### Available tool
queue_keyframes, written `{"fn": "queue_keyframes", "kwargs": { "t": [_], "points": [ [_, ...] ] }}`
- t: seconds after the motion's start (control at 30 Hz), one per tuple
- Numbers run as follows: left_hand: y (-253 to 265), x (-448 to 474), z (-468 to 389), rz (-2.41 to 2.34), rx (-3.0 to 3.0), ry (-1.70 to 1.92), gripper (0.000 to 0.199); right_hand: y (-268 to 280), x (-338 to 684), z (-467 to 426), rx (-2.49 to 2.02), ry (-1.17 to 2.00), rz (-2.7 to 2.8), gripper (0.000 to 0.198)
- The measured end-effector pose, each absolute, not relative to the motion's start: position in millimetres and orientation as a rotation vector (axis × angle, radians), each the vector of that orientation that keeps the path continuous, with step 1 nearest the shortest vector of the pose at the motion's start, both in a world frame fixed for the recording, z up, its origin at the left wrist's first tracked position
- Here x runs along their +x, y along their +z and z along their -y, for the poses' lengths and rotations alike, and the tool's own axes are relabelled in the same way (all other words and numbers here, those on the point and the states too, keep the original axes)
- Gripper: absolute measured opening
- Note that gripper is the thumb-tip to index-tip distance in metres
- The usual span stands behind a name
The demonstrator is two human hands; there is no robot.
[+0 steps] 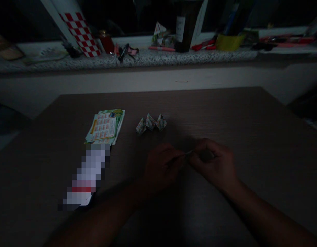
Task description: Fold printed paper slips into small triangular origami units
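Note:
My left hand (165,164) and my right hand (215,163) meet over the table, thumbs and fingers pinched together. Between their fingertips a thin pale edge of a piece of paper (188,152) shows; the fingers hide most of it. Just beyond my left hand, several small folded paper pieces (150,122) stand in a short row, pointed at the top and printed. To the left lies a stack of printed paper slips (104,127), green and white with red print.
A phone with a lit, blurred screen (87,173) lies below the stack on the brown table (225,113). Behind, a speckled stone sill (145,61) carries a red-and-white checkered cylinder (82,34), a dark bottle (185,29), a yellow container (229,42) and pens. The scene is dim.

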State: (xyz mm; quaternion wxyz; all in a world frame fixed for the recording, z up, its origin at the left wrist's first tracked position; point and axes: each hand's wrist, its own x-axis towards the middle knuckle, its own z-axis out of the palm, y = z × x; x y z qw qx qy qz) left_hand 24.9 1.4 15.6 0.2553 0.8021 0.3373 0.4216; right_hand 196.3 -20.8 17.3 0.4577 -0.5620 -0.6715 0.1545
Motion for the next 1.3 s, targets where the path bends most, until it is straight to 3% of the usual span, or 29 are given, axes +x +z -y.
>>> {"fn": "queue_keyframes", "kwargs": {
  "t": [0.23,0.57,0.77,1.3],
  "points": [
    [19,16,-11,-1.094,1.89,1.219,0.006,11,222,5,-1.625,0.43,1.452,0.008],
    [6,29,-10,-1.016,1.198,1.084,0.014,10,207,13,-1.341,0.824,1.356,0.008],
    [1,29,-10,-0.989,1.206,0.925,0.012,11,204,12,-1.306,0.972,1.216,0.01],
    [5,22,-20,-0.945,1.181,0.988,0.015,11,209,13,-1.243,1.193,1.339,0.014]
  ]
}}
